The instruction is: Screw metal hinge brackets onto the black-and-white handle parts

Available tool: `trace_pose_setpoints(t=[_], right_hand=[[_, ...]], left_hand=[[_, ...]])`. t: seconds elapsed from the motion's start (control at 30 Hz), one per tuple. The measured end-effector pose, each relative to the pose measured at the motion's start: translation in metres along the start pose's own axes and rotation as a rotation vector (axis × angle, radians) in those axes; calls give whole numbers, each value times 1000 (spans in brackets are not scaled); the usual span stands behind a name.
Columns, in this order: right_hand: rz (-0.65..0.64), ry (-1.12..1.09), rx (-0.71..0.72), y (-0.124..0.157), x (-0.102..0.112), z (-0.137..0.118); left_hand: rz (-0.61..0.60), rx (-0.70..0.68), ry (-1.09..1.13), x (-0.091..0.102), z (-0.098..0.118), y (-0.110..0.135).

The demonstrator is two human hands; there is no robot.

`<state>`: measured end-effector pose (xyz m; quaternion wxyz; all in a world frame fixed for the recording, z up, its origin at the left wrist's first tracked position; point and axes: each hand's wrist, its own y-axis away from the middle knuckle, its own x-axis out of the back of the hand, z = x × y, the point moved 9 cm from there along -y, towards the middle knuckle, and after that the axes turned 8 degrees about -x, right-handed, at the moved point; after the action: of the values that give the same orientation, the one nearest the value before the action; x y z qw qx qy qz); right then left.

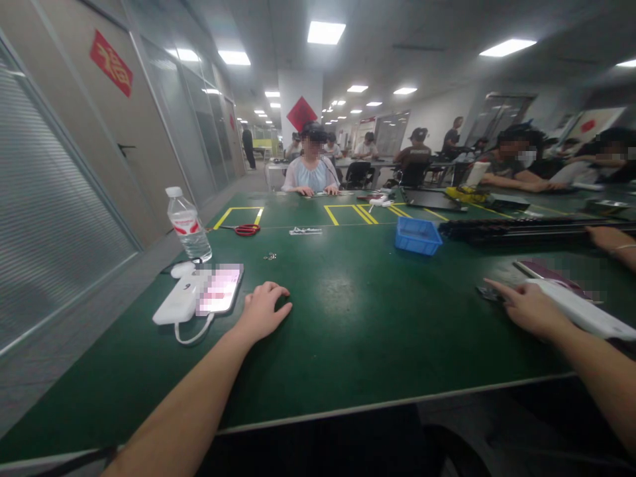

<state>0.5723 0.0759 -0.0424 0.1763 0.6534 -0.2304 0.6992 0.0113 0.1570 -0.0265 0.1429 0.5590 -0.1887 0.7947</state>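
Observation:
My left hand point(263, 310) rests on the green table, palm down. Its fingers are loosely bent, the thumb stands apart, and nothing is in it. Close by on the left lies a phone point(220, 290) with a lit screen, beside a white power bank point(179, 299) with a white cable. At the right, my right hand point(534, 310) has its index finger stretched out over a small dark object point(489, 293), whose kind I cannot make out. Its other fingers are partly hidden. Just beyond that hand lies a long white case-like thing point(581, 310).
A water bottle point(187, 225), red-handled scissors point(247, 230), small metal pieces point(270, 256) and white strips point(305, 231) are on the table point(338, 351). A blue bin point(418, 236) stands ahead, near black bars point(527, 230). Another person's hand point(613, 238) reaches in at far right; a person point(312, 169) sits opposite.

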Motion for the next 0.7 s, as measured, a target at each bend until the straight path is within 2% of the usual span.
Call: trace_pose_setpoints(t=[0.5,0.6,0.7], right_hand=[[-24,-62,-22,-5,-7,7],[31,-120,-35,-8,-8,16],[116,-214,-118,-11,-6,36]], left_hand=[[-4,-2,9,2,2,0],[-4,-1,14,2,3,0],[-2,-5,14,3,3,0]])
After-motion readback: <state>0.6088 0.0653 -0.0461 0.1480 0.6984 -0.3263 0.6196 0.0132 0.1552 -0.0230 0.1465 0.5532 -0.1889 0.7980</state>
